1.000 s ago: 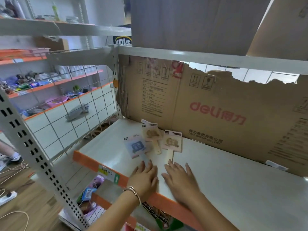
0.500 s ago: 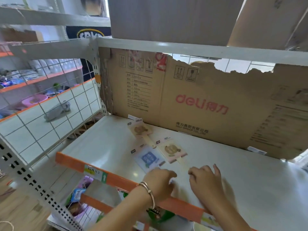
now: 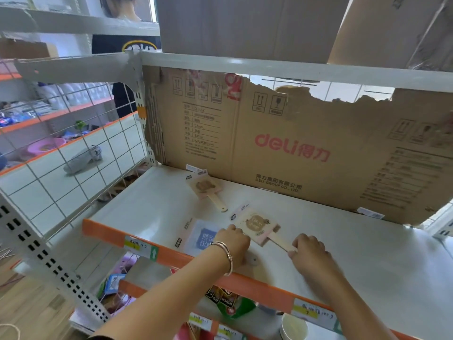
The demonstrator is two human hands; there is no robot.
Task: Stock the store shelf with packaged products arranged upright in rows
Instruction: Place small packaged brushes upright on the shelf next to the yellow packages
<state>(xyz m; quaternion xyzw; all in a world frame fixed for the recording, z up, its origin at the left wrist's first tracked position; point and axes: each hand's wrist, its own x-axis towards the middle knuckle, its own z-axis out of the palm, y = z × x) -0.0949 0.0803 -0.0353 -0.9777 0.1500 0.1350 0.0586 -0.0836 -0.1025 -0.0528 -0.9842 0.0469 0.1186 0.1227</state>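
No pack is stood upright yet: the blue pack (image 3: 203, 238) is gripped by the curled left hand (image 3: 234, 242), and the near beige pack (image 3: 257, 224) is pinched at its handle by the right hand (image 3: 310, 250).

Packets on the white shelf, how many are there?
3. One tan card packet lies at the back by the brown cardboard; one pink card packet mid-shelf, right hand pinching its wooden handle; one blue-printed packet partly under the left hand. None seems hidden.

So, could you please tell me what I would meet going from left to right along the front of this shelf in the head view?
blue-printed package → left hand → brown-printed package with a wooden handle → right hand, which pinches that handle.
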